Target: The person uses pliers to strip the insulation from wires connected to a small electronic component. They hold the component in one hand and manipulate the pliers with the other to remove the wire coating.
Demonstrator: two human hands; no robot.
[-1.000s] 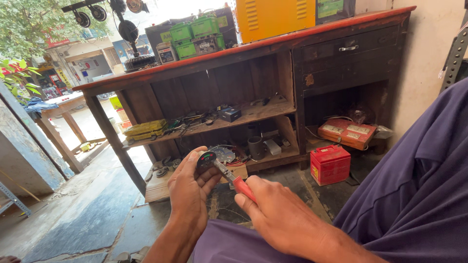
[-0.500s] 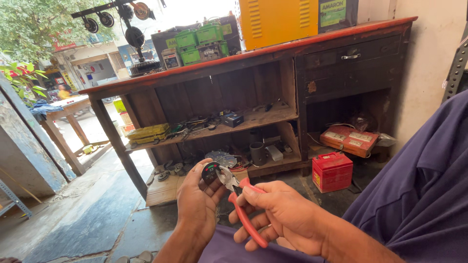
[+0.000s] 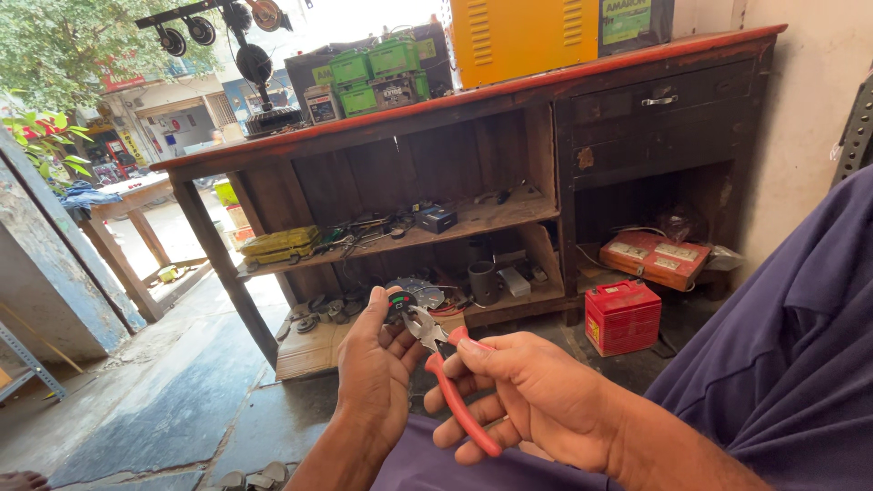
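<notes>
Near the bottom centre, the left hand point(image 3: 375, 368) pinches a small round black part point(image 3: 397, 306) at its fingertips, while the right hand point(image 3: 532, 395) grips red-handled metal pliers point(image 3: 446, 364), whose tips meet the part between both hands. Farther right, a red box-shaped battery point(image 3: 623, 316) stands on the floor, with a flat red carton point(image 3: 655, 258) behind it. On the far wooden surface point(image 3: 509, 95) sit green cases point(image 3: 377, 65) and a yellow metal cabinet point(image 3: 523, 36).
</notes>
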